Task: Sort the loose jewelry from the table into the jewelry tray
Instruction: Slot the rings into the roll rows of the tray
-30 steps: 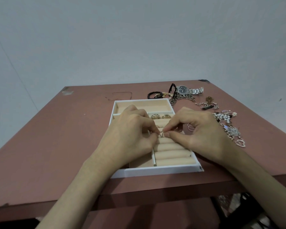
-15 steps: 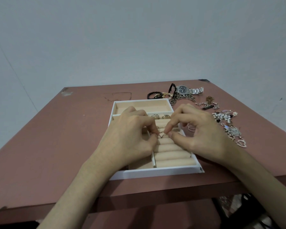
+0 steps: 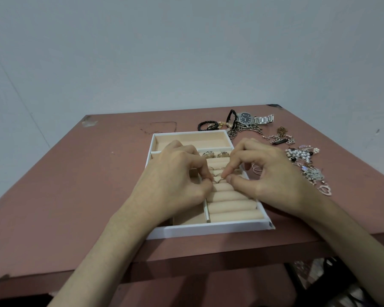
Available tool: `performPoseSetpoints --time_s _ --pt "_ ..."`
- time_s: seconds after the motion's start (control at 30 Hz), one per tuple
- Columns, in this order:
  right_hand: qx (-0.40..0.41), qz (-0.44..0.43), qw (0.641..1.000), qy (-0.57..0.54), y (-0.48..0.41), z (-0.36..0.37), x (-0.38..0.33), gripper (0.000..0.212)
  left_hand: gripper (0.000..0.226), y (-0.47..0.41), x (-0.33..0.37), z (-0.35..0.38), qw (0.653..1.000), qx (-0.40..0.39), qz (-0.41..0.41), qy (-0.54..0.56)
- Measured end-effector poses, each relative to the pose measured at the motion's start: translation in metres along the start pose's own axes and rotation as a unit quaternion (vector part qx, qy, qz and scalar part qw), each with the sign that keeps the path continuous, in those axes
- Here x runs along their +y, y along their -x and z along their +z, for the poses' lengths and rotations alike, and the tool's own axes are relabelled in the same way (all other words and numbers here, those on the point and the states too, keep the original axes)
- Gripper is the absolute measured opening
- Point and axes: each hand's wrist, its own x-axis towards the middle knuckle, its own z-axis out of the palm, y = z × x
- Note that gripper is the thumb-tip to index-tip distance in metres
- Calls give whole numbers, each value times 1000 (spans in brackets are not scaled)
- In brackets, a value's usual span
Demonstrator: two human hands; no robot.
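A white jewelry tray (image 3: pixel 208 229) with beige padded ring rolls sits on the table in front of me. My left hand (image 3: pixel 175 182) and my right hand (image 3: pixel 264 176) meet over the ring rolls, fingertips pinched together on a thin ring (image 3: pixel 221 179) at a slot between the rolls. Two gold rings (image 3: pixel 282 154) sit in a row farther back, and other thin rings (image 3: pixel 283 169) stand in a slot just behind my fingers. Loose rings (image 3: pixel 256 168) lie on the table right of the tray.
On the reddish-brown table (image 3: pixel 75 185), right of the tray, lie a steel watch (image 3: pixel 251 118), black bracelets (image 3: pixel 207 125), chains (image 3: pixel 279 138), a pearl piece (image 3: pixel 299 155) and a heart pendant (image 3: pixel 325 189). A pale wall stands behind the table.
Both hands have stayed over the ring rolls, shifting slightly while pinching the thin ring, which sits lower against the rolls than before.
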Motion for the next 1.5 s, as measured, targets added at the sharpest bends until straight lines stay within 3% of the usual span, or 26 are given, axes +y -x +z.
performPoseSetpoints --time_s 0.27,0.4,0.5,0.6,0.93,1.13,1.33,1.5 --pt "16 22 998 -64 -2 -7 -3 12 6 0 2 -6 999 -48 -17 5" --pt "52 92 986 -132 -5 -25 4 24 13 0 6 -14 998 -63 -27 13" --pt "37 125 987 -95 -6 -45 16 25 22 -8 12 -23 996 -60 -57 33" --pt "21 151 988 -21 -13 -60 33 21 17 -22 20 -24 995 -54 -64 53" --pt "52 140 973 178 -20 -57 69 10 20 -78 49 35 993 -115 3 -18" --pt "64 185 959 204 -16 -65 72 10 22 -97 49 48 988 -142 -10 -54" --pt "5 187 954 234 -12 -65 69 16 23 -109 46 56 982 -174 -28 -68" --pt "-4 185 959 212 -17 -62 70 7 31 -114 41 59 978 -198 -43 -57"
